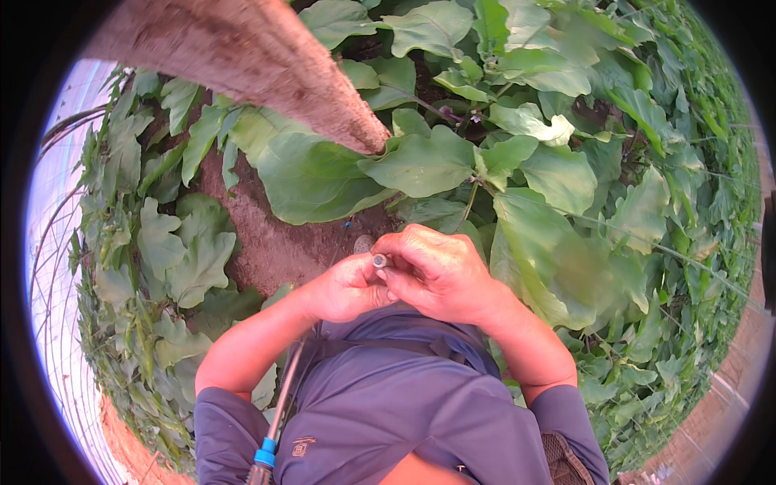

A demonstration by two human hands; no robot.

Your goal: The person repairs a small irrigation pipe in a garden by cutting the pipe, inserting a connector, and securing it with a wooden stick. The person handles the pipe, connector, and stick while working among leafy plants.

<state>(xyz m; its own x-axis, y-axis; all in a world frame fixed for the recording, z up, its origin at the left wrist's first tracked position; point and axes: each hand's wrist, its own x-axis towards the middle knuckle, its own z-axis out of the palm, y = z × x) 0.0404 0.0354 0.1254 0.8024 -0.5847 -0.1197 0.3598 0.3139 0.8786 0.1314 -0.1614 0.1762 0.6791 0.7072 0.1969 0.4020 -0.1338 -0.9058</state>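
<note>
My left hand and my right hand meet in front of my waist, fingers curled round a small round metal piece, whose hollow-looking end faces up between them. The rest of it is hidden by my fingers. A slim metal rod with a blue fitting stands beside the left side of my body, below my left hand. Large green leaves are just beyond my hands.
A thick, rough pinkish-brown post rises at the upper left. Dense leafy plants with a small pale purple flower surround me. Bare soil shows ahead-left. Thin wires cross at right. A pale, curved-ribbed wall is at far left.
</note>
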